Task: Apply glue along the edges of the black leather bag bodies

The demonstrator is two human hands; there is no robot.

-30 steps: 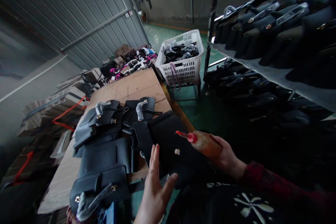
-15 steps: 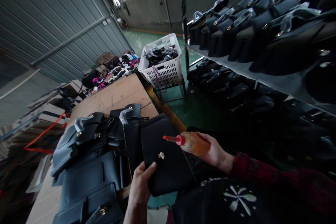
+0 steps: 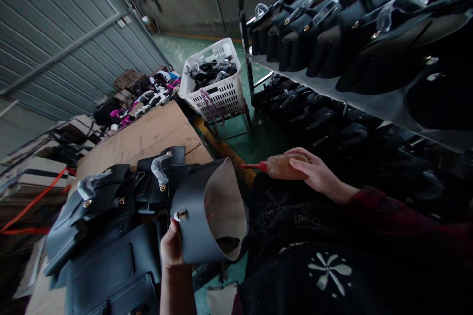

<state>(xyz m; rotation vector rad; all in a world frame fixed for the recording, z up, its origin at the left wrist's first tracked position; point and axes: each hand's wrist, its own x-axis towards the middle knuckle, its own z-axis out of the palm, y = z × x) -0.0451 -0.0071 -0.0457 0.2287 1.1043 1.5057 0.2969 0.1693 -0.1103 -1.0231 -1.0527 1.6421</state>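
Observation:
My left hand (image 3: 170, 246) grips the near edge of a black leather bag panel (image 3: 197, 211) and bends it up into a curve, so its pale inner side faces me. A small metal clasp (image 3: 181, 214) sits by my thumb. My right hand (image 3: 314, 172) is wrapped round an amber squeeze bottle (image 3: 283, 166) with a red nozzle (image 3: 253, 166) pointing left, held level just right of the curved panel and apart from it.
Several finished black bags (image 3: 111, 206) lie piled on a cardboard-topped table (image 3: 148, 133). A white plastic basket (image 3: 216, 83) of bag parts stands on a frame beyond. A shelf rack (image 3: 369, 98) on the right carries rows of black bags. Cardboard stacks line the left wall.
My left hand went from open over the flat panel to gripping it and curling it upright. My right hand with the bottle rose and drifted right. The view swung rightward.

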